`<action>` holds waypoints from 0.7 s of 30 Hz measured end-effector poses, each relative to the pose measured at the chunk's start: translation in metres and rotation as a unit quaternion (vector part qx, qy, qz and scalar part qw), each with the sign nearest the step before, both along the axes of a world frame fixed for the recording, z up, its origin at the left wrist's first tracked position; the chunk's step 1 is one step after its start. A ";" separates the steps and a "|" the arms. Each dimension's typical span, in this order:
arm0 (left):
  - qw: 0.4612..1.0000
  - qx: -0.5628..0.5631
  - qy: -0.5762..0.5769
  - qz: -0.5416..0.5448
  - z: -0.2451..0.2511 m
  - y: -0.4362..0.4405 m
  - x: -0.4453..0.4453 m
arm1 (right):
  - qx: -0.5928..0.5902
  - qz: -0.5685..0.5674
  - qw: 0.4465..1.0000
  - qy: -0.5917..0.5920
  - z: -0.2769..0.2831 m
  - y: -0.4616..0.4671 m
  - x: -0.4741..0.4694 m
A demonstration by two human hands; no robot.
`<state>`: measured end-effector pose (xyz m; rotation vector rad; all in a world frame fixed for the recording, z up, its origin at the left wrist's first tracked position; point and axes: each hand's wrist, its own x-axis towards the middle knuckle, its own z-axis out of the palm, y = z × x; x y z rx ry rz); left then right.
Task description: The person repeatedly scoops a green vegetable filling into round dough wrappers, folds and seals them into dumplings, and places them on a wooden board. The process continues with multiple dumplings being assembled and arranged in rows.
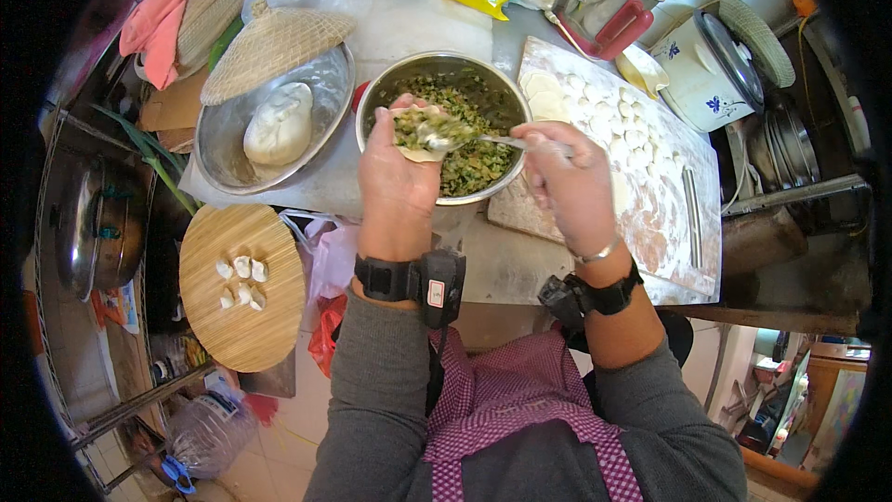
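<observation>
My left hand (398, 181) cups a round dough wrapper (420, 154) above the near left part of a steel bowl (362, 127). Chopped green and brown filling lies on the wrapper, and more filling (474, 171) is in the bowl. A metal spoon (498, 141) is gripped by its handle in my right hand (568, 178); its blurred bowl end touches the filling on the wrapper. Right of the bowl, a floured board (655, 223) carries flat wrappers (546, 96), several small dough pieces (631, 125) and a metal rolling rod (692, 217).
At left, a steel basin (209, 153) holds a dough lump (280, 124), partly under a woven conical lid (279, 49). Several finished dumplings (242, 267) sit on a round bamboo tray (244, 335). A lidded pot (707, 73) and a red-lidded container (613, 0) stand at back right.
</observation>
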<state>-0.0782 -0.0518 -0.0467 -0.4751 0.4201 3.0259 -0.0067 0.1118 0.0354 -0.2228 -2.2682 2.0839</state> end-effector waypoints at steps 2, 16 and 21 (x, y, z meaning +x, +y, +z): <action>0.999 -0.005 0.010 0.038 0.001 -0.008 -0.001 | 0.124 -0.042 0.991 -0.011 -0.004 0.008 0.004; 0.978 -0.012 0.080 -0.193 0.026 0.003 0.017 | 0.517 0.100 0.794 0.304 -0.012 -0.010 -0.016; 0.967 -0.009 0.073 -0.245 0.025 0.010 0.020 | 0.514 0.154 0.796 0.281 -0.025 -0.007 -0.023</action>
